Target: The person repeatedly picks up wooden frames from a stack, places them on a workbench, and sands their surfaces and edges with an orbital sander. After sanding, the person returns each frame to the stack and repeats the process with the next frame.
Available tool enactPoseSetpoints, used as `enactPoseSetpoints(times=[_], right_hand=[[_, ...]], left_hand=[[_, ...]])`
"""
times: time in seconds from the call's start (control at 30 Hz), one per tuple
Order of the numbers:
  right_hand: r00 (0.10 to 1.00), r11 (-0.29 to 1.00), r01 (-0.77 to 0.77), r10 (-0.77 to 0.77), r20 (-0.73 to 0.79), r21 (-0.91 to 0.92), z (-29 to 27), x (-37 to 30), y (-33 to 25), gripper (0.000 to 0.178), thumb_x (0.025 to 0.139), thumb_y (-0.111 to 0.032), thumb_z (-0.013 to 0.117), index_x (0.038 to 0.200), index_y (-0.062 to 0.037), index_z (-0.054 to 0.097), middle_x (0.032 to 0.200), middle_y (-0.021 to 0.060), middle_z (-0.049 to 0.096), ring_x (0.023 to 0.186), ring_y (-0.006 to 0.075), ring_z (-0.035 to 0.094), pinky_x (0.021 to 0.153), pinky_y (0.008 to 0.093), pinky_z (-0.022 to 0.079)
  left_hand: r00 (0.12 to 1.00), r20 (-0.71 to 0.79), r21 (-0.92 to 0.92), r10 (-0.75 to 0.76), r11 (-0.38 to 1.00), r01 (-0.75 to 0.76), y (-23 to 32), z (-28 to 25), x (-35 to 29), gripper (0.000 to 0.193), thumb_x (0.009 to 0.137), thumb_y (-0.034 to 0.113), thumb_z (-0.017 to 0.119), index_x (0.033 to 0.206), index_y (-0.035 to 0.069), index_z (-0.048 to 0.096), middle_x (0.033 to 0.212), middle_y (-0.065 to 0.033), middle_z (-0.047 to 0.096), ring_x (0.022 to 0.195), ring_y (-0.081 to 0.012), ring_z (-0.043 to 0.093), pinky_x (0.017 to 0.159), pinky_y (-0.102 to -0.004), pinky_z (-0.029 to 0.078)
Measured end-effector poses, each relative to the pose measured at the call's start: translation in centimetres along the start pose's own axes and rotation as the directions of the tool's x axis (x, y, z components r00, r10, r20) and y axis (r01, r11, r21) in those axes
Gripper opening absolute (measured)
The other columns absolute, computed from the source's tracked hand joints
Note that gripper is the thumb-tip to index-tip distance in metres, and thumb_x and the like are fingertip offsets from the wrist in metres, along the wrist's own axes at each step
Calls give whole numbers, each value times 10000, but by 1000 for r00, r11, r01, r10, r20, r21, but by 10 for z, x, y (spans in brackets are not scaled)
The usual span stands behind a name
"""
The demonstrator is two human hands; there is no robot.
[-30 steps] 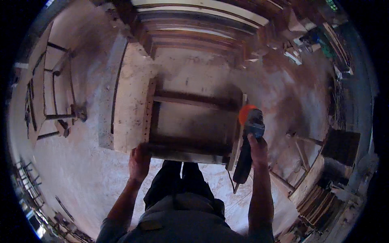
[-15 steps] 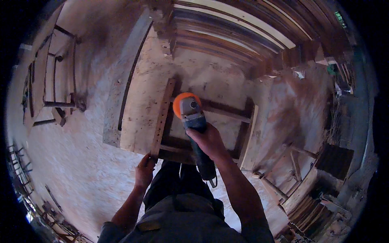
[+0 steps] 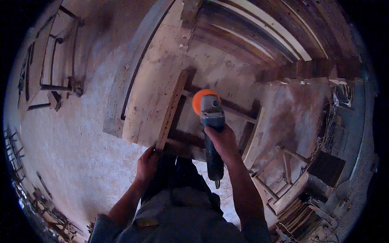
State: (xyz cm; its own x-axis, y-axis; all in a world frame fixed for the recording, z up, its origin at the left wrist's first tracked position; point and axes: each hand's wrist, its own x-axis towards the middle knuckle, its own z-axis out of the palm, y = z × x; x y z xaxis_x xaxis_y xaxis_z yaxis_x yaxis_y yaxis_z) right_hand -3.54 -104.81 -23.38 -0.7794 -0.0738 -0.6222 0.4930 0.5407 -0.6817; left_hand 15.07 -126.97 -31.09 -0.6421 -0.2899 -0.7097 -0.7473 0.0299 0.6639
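Observation:
My right hand (image 3: 223, 142) is wrapped round the dark body of an angle grinder (image 3: 213, 121). Its orange disc (image 3: 199, 101) faces away from me, above an open wooden frame (image 3: 231, 110). Whether the disc touches any wood, I cannot tell. My left hand (image 3: 147, 163) grips the near end of a narrow wooden strip (image 3: 173, 109) dotted with dark holes. That strip runs away from me along the right edge of a wide pale board (image 3: 146, 103). Some of the left fingers are hidden at the strip's end.
Stacked planks (image 3: 259, 30) lie at the far right. A wooden stool frame (image 3: 56, 60) stands at far left, another frame (image 3: 283, 170) at right. Beside that is a dark square panel (image 3: 327, 169), with a bundle of thin sticks (image 3: 296, 216) nearer me. A grey board (image 3: 117, 117) borders the pale one.
The angle grinder and my right hand have shifted right in the picture. The view has turned a little, so boards and planks appear tilted. My left hand keeps its hold on the strip.

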Motion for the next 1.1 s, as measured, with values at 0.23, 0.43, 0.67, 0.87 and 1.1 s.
enactPoseSetpoints(times=[0.23, 0.43, 0.67, 0.87, 1.1], right_hand=[[939, 965, 261, -261, 226, 27, 11, -54, 33, 499, 785, -312, 769, 1169, -34, 614, 1005, 157, 697, 934, 295, 674, 851, 401, 512], [936, 981, 130, -74, 345, -142, 38, -75, 47, 649, 738, -351, 805, 1250, -28, 572, 1099, 217, 679, 1051, 372, 653, 905, 426, 507], [955, 986, -13, 61, 291, -164, 13, -95, 34, 642, 730, -378, 797, 1214, -8, 595, 1059, 199, 694, 1005, 327, 678, 881, 407, 519], [971, 966, -240, 237, -35, -92, -40, -140, 67, 528, 788, -333, 775, 1154, 11, 614, 1038, 158, 702, 973, 271, 674, 861, 381, 525], [893, 874, -171, 333, -304, 455, -84, -244, 163, 400, 835, -290, 738, 1094, -10, 616, 908, 43, 667, 790, 137, 612, 721, 315, 513]], left_hand=[[989, 135, -374, -55, 922, 103, 3, -12, -3, 408, 1006, 257, 476, 1312, -2, 551, 1091, -98, 670, 975, -175, 643, 810, -315, 519], [997, 33, -380, -73, 921, 80, -37, -28, 6, 435, 1011, 294, 486, 1310, -16, 548, 1086, -113, 659, 892, -174, 639, 764, -310, 518], [976, -182, -107, 121, 984, -142, -43, -55, 20, 348, 942, 258, 618, 1198, 22, 622, 1025, -114, 662, 909, -220, 642, 769, -332, 521], [570, 409, 559, 713, 298, -773, 50, -22, 26, 281, 853, 106, 646, 1129, 56, 642, 1125, -170, 636, 1060, -385, 583, 914, -456, 492], [828, 219, 663, 517, 543, -515, 86, 9, 112, 660, 810, 284, 711, 1380, 96, 436, 1244, -209, 558, 1133, -451, 538, 967, -508, 455]])
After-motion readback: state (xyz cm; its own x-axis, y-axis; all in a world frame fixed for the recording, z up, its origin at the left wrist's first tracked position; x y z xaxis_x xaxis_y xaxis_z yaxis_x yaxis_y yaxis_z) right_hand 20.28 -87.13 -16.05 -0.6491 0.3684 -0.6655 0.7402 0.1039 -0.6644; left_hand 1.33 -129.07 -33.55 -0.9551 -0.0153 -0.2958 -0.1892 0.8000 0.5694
